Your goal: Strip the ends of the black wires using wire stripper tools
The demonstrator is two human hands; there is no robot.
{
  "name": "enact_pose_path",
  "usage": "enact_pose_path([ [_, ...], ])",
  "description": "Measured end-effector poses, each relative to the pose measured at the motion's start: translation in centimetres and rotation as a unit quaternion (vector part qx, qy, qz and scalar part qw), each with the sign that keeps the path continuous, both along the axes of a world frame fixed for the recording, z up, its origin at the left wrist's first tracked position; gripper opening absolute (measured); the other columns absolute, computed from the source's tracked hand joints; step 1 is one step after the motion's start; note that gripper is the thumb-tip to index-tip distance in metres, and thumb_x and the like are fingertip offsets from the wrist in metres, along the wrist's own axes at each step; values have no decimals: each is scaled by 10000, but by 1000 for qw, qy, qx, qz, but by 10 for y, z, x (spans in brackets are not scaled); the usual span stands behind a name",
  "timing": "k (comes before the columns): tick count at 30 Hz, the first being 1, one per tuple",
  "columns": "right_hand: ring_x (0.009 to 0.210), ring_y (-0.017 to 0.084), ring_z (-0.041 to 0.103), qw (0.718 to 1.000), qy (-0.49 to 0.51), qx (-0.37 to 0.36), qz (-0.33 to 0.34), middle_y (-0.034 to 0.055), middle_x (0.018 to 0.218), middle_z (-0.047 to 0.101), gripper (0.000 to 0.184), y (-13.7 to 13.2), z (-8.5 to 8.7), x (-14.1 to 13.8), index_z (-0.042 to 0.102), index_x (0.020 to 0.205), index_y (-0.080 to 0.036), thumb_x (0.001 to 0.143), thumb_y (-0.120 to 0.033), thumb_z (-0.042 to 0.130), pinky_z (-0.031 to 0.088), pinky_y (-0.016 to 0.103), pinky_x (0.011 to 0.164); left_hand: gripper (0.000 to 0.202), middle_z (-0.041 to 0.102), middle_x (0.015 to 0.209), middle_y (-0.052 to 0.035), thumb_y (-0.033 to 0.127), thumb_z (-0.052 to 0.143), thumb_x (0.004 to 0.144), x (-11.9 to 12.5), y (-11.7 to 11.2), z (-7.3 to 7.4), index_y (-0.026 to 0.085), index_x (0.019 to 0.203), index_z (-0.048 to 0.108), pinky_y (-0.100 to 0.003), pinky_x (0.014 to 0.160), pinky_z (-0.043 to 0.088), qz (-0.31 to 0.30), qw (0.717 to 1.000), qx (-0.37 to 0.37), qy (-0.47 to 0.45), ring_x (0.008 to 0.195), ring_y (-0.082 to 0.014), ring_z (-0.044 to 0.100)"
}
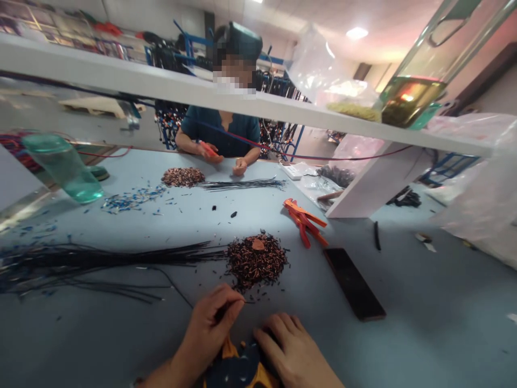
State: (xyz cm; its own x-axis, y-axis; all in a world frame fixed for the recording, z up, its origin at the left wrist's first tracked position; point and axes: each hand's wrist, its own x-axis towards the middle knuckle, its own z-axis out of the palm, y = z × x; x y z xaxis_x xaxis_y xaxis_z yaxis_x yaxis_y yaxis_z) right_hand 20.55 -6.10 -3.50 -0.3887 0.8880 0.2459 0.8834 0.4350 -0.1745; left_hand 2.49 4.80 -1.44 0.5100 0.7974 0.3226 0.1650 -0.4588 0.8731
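My left hand (212,320) is closed in a pinch on a thin black wire (177,288), whose short end sticks out past my fingertips to the right. At the bottom edge, a blue and yellow hand tool that looks like a wire stripper (238,369) is partly cut off. My right hand (293,345) curls around the tool's right side, with its fingers bent. Just beyond both hands lies a heap of short black and copper-coloured wire scraps (256,261). A bundle of long black wires (121,256) stretches from the left toward that heap.
Red-orange pliers (305,221) and a black phone (353,283) lie to the right. A white shelf (161,78) crosses above the table. Opposite, a co-worker (222,129) holds a red tool near another scrap pile (182,177). A green-tinted bottle (64,167) stands at left.
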Motion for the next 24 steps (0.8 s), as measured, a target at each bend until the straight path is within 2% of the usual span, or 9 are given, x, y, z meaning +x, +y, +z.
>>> enact_pose_path([
  [3, 780, 278, 582, 1000, 17, -6, -5, 106, 938, 659, 496, -3, 2, 4, 585, 1134, -175, 746, -463, 699, 448, 388, 654, 208, 632, 658, -9, 216, 545, 898, 2, 0, -2, 177, 747, 683, -218, 593, 452, -18, 1000, 9, 9, 629, -148, 603],
  [6, 856, 298, 609, 993, 84, -80, -19, 113, 1013, 664, 587, -1, 22, 7, 586, 1146, -180, 674, -480, 765, 496, 428, 728, 223, 612, 641, -4, 223, 540, 902, 3, 0, -2, 170, 734, 678, -214, 584, 441, -16, 1000, 13, 11, 619, -146, 591],
  [7, 947, 299, 606, 985, 119, -104, -68, 122, 1089, 651, 505, 2, 31, 8, 581, 1152, -186, 723, -388, 751, 494, 439, 810, 226, 602, 629, 1, 229, 544, 901, 3, 0, -2, 169, 730, 679, -211, 575, 434, -14, 1000, 12, 10, 605, -143, 582],
  [8, 974, 288, 606, 978, 150, -105, -100, 128, 1098, 650, 382, 6, 40, 7, 590, 1124, -180, 774, -289, 699, 498, 422, 821, 229, 593, 619, 6, 234, 547, 900, 3, 0, -2, 168, 725, 679, -208, 568, 429, -13, 1000, 9, 9, 593, -139, 575],
  [9, 964, 275, 613, 971, 178, -103, -121, 121, 1067, 658, 303, 11, 48, 6, 596, 1097, -180, 802, -224, 649, 502, 409, 809, 232, 589, 612, 10, 239, 548, 899, 3, 0, -2, 168, 722, 680, -205, 559, 424, -11, 1000, 3, 8, 581, -135, 568],
  [11, 851, 231, 630, 957, 237, -101, -135, 77, 946, 675, 275, 23, 57, 1, 598, 1084, -196, 810, -183, 620, 506, 375, 759, 229, 597, 607, 11, 242, 551, 893, 2, 0, -2, 166, 721, 681, -200, 548, 422, -1, 1000, -9, 7, 568, -132, 567],
  [13, 831, 211, 635, 948, 285, -72, -125, 58, 922, 682, 327, 35, 58, -5, 594, 1124, -205, 801, -175, 638, 506, 346, 745, 219, 625, 617, 6, 247, 553, 885, 2, -1, -2, 164, 730, 684, -200, 550, 433, 8, 1000, -23, 6, 574, -136, 582],
  [18, 812, 188, 644, 944, 323, 20, -72, 47, 870, 715, 88, 50, 45, -15, 681, 912, -223, 878, -192, 606, 482, 321, 740, 223, 660, 616, 2, 260, 548, 879, 1, -2, -1, 162, 750, 701, -200, 546, 456, 1, 999, -37, 15, 570, -142, 604],
  [24, 717, 180, 612, 940, 336, -3, -57, 44, 732, 701, 151, 49, 42, -9, 677, 774, -199, 885, -221, 577, 450, 301, 679, 225, 679, 579, 12, 229, 556, 871, 1, -3, 0, 166, 717, 708, -176, 517, 455, -25, 999, -26, 32, 526, -124, 614],
])
